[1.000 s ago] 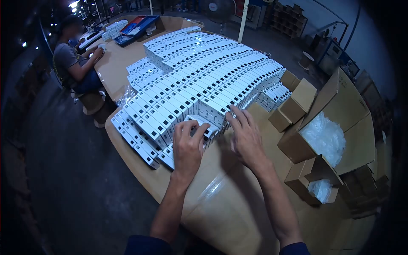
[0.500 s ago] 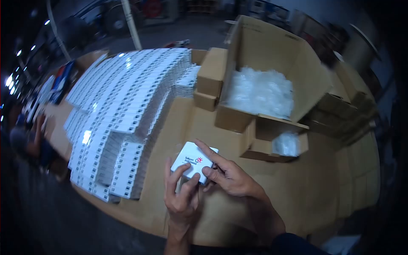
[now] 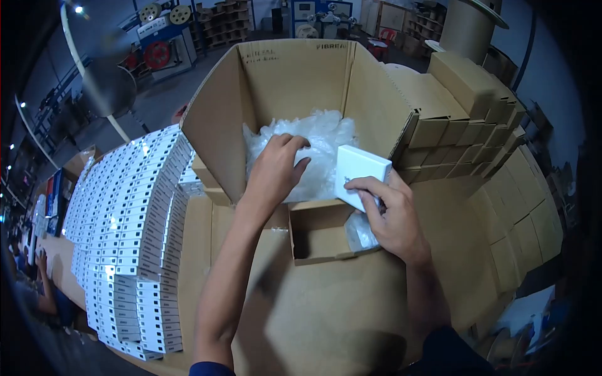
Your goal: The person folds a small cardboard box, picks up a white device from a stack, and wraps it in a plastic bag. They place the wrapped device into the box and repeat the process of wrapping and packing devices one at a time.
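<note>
My right hand [image 3: 395, 216] grips a flat white square box [image 3: 364, 168] by its lower right side, thumb and finger on its face. The white box is tilted above the front right part of a large open carton [image 3: 295, 69]. Clear plastic bags [image 3: 313, 135] lie heaped inside that carton. Over the heap, my left hand [image 3: 279, 166] hangs with fingers curled and thumb apart, holding nothing. A small open carton [image 3: 323, 258] stands just in front, with a clear plastic bag [image 3: 360, 233] at its right end, partly behind my right hand.
Tall stacks of white boxes [image 3: 122, 213] fill the left of the cardboard-covered table [image 3: 313, 313]. Brown cartons [image 3: 464, 141] are stacked at the right. A co-worker's arm [image 3: 44, 276] shows at the far left edge. Machines [image 3: 160, 47] stand behind.
The view has turned right. My left hand has left the white box and moved over the plastic bags. My right hand has carried the box toward the large carton, turning it.
</note>
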The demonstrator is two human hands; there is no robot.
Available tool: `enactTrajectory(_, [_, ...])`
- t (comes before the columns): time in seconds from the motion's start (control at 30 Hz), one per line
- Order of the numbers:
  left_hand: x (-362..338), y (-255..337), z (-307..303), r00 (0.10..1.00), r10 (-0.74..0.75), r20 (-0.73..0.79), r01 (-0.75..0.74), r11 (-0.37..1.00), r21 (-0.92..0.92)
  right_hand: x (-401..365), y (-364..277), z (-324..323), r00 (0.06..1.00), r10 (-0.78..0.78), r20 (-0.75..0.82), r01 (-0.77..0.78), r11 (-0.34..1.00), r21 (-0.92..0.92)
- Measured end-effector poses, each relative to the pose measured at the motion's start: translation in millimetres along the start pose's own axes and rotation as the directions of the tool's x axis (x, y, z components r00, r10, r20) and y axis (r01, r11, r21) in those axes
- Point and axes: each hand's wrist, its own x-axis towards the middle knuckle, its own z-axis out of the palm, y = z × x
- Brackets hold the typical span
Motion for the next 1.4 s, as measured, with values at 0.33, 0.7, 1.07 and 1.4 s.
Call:
enactTrajectory(0.33, [56, -32, -2, 0.939, -0.248, 0.239, 0.266, 0.963, -0.045, 45, 33, 5, 0.986, -0.134, -0.104, 0.12, 0.984, -0.133])
enactTrajectory(0.7, [-20, 60, -120, 0.916, -0.349, 0.197, 0.4, 0.831, -0.386, 14, 8, 11, 0.99, 0.102, 0.095, -0.126, 0.95, 0.286])
enactTrajectory(1.07, [-147, 216, -96, 0.957, -0.289, 0.01, 0.284, 0.947, 0.147, -167, -34, 29, 0.943, 0.334, -0.008, -0.315, 0.898, 0.306])
enactTrajectory(1.4, [-184, 228, -52, 0.876, -0.39, 0.283, 0.455, 0.862, -0.222, -243, -27, -6, 0.955, 0.286, 0.074, -0.295, 0.925, 0.24])
